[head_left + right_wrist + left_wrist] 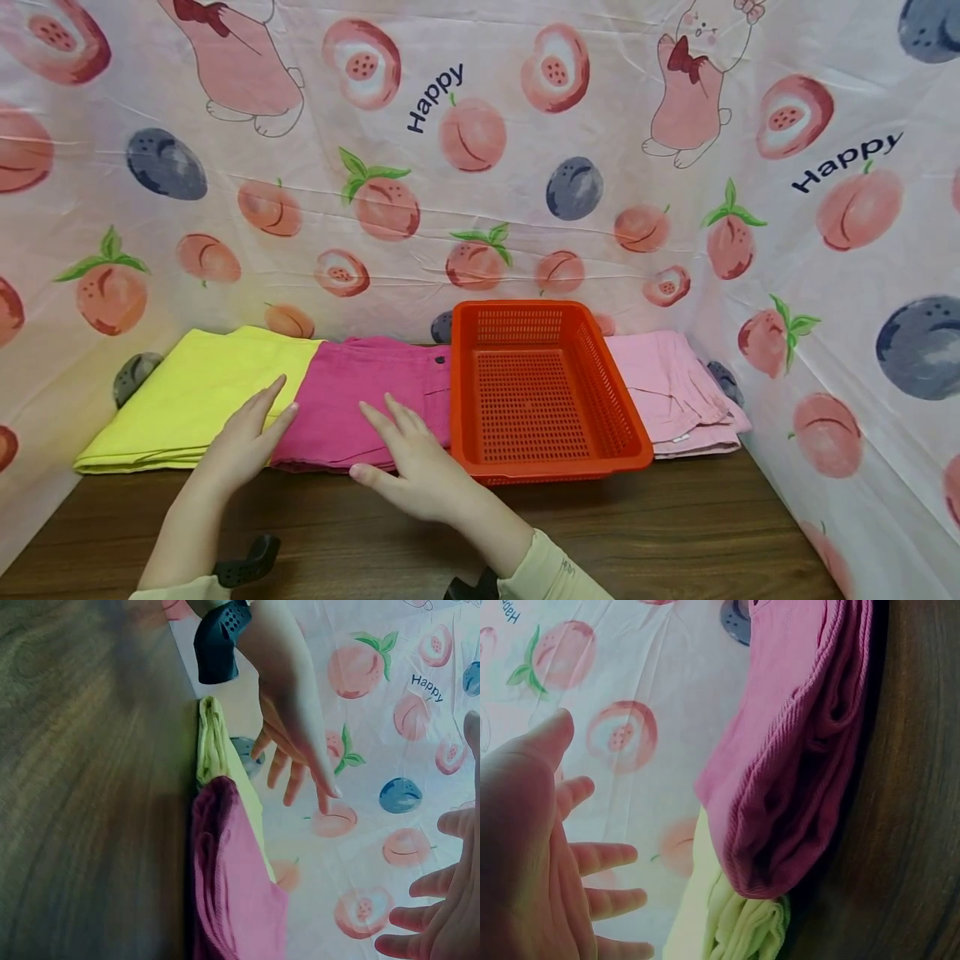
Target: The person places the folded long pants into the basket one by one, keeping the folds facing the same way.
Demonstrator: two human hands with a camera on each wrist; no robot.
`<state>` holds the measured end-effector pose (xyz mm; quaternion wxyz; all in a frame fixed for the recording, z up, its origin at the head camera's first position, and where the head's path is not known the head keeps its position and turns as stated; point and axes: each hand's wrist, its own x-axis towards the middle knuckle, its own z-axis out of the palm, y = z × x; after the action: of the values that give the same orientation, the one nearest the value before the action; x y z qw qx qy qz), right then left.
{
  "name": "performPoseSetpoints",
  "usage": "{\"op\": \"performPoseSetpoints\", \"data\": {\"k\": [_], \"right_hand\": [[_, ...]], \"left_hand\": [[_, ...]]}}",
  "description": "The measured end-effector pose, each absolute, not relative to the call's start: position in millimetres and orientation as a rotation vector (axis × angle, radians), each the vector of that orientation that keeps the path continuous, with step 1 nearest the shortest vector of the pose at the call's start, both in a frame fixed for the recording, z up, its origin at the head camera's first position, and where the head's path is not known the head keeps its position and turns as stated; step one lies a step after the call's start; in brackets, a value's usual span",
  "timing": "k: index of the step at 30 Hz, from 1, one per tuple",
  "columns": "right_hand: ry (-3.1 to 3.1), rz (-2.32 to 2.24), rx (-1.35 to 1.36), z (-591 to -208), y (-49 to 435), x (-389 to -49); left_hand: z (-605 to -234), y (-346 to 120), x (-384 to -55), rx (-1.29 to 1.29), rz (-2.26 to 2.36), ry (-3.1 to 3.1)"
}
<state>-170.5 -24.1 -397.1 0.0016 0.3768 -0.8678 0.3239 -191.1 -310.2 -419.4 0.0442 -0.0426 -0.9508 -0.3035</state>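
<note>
My left hand [238, 443] hovers over the front of the folded yellow cloth [202, 392], near its border with the folded magenta garment [367, 400]. Fingers spread, my right hand [416, 467] is above the front right part of the magenta garment, which shows a dark button at its back corner. Neither hand holds anything. In the left wrist view the thumb and fingers of the left hand [532, 847] stand apart, beside the magenta garment's folded edge [780, 787]. The right wrist view catches the right hand's spread fingers [416, 919] at its right edge.
An orange-red plastic basket [551, 468] with a perforated floor stands right of the magenta garment. Beyond it lies a folded light pink garment [667, 383]. All rest on a dark wooden table [675, 525]. A fruit-printed sheet [480, 217] hangs behind and along both sides.
</note>
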Motion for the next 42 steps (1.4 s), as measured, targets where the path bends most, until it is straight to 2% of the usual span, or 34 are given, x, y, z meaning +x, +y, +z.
{"op": "performPoseSetpoints", "data": {"k": [21,42], "right_hand": [[-2.875,1.296,0.742,-442,-38,-177],[-2.851,1.458,0.383,-457,-41,-175]], "left_hand": [[-444,-311,-190,-0.044,-1.065,-2.88],[-454,-302,-192,0.027,-1.051,-2.911]]}}
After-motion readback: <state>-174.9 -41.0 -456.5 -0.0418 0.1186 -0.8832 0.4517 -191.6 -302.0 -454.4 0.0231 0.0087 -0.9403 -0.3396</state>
